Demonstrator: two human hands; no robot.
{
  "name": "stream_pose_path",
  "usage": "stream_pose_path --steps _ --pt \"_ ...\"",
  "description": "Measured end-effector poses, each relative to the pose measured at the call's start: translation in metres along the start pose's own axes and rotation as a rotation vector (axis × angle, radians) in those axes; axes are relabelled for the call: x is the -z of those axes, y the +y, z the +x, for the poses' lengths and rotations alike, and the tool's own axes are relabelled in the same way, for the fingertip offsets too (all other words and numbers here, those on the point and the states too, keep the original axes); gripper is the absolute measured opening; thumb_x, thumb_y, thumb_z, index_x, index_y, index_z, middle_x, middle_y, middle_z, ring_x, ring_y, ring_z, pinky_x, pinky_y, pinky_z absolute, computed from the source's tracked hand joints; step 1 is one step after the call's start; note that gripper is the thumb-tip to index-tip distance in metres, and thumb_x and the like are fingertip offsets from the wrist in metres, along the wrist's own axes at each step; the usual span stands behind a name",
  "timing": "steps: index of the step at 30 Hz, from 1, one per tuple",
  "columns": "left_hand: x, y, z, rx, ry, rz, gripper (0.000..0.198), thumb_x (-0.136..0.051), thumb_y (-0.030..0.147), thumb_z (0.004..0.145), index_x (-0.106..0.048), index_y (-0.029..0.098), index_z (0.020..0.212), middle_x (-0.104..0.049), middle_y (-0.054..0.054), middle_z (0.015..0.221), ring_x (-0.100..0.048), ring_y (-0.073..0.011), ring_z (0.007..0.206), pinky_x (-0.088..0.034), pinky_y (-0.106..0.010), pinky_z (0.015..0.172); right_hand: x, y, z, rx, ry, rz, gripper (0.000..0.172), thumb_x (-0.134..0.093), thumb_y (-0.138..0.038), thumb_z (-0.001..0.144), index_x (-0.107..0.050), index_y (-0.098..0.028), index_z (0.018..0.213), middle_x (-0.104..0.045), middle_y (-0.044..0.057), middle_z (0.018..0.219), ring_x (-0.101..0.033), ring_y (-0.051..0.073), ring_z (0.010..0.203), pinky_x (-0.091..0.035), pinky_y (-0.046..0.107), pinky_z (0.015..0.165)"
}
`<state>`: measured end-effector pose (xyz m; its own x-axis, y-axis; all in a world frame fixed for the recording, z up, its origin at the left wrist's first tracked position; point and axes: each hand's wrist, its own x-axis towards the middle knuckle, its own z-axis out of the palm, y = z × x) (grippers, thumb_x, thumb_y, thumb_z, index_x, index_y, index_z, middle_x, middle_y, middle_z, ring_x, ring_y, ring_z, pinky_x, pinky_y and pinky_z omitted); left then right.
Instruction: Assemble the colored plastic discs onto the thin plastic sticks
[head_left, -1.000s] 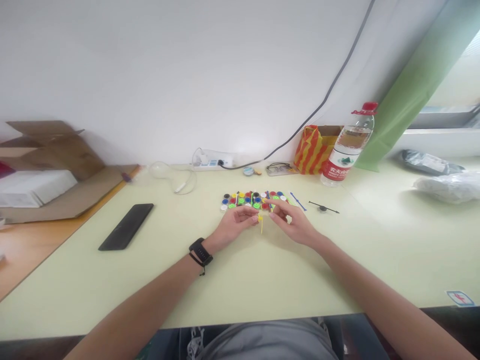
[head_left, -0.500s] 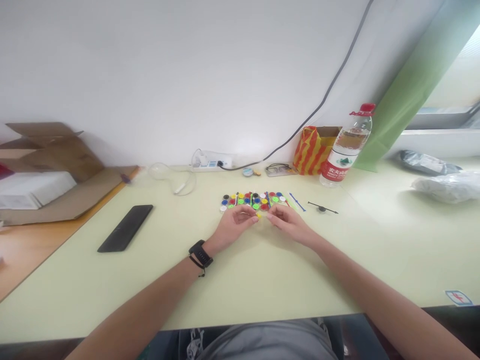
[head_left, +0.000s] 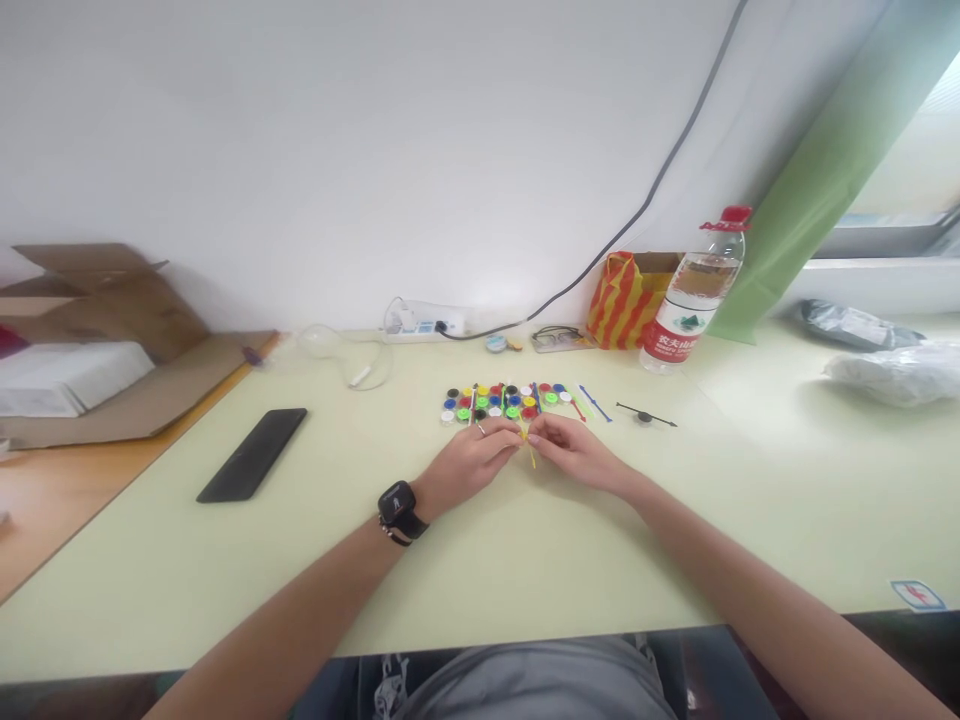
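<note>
My left hand [head_left: 480, 452], with a ring and a black watch on the wrist, pinches a small yellow arrow-like piece [head_left: 533, 459] between thumb and fingers. From the other side my right hand [head_left: 568, 449] pinches the same piece, and the two sets of fingertips nearly meet. Part of the yellow piece is hidden by the fingers. Just beyond my hands lie rows of coloured round discs [head_left: 512, 412] with thin arrow-shaped sticks among them. To their right are a blue arrow stick [head_left: 595, 404] and a black arrow fixed on a black disc [head_left: 645, 416].
A black flat slab [head_left: 252, 456] lies at left, near an open cardboard box [head_left: 112, 300]. Along the wall sit a power strip [head_left: 424, 323], a striped bag [head_left: 626, 300] and a large water bottle [head_left: 691, 300]. Plastic packages [head_left: 896, 375] lie at right.
My hands have come closer together, and my left hand has turned so its back shows more. The yellow piece now points down and toward me between the fingertips.
</note>
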<state>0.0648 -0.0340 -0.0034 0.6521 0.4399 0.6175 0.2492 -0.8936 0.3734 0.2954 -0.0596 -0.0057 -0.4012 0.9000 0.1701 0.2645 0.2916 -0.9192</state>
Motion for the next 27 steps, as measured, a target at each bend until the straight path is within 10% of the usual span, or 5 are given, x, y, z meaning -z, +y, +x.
stream_pose_path --steps 12,20,24,27 --pt "-0.008 -0.005 -0.002 0.457 0.122 -0.448 0.02 -0.065 0.029 0.097 -0.066 0.019 0.114 -0.07 -0.009 0.112 -0.069 -0.0201 0.102 -0.057 -0.037 0.095 0.006 0.003 -0.001 0.069 0.08 -0.084 0.034 -0.054 -0.049 0.101 -0.059 -0.022 0.121 -0.046 -0.003 0.073 -0.043 0.015 0.064 -0.039 0.029 0.06" --pt "-0.009 -0.007 0.002 0.607 0.192 -0.776 0.03 -0.077 0.038 0.089 -0.068 0.016 0.108 -0.07 -0.009 0.108 -0.07 -0.0203 0.097 -0.06 -0.038 0.093 -0.002 0.0 -0.005 0.061 0.153 0.022 0.072 -0.061 -0.043 0.096 -0.027 -0.03 0.158 -0.057 0.0 0.096 -0.048 0.013 0.063 -0.043 0.029 0.06" --pt "-0.009 -0.007 0.002 0.603 0.179 -0.826 0.03 -0.078 0.037 0.089 -0.068 0.016 0.107 -0.069 -0.008 0.104 -0.07 -0.0201 0.097 -0.06 -0.039 0.093 -0.004 -0.003 -0.006 0.019 0.114 0.046 0.034 -0.051 -0.05 0.101 -0.067 -0.021 0.093 -0.056 0.0 0.077 -0.046 0.014 0.061 -0.04 0.031 0.061" --pt "-0.01 -0.007 0.001 0.608 0.187 -0.831 0.029 -0.078 0.036 0.089 -0.068 0.016 0.108 -0.069 -0.007 0.103 -0.071 -0.0197 0.096 -0.061 -0.04 0.094 -0.001 -0.008 -0.006 -0.023 0.048 0.088 0.064 -0.038 -0.055 0.105 -0.038 -0.022 0.051 -0.037 -0.001 0.054 -0.036 0.014 0.054 -0.033 0.032 0.059"
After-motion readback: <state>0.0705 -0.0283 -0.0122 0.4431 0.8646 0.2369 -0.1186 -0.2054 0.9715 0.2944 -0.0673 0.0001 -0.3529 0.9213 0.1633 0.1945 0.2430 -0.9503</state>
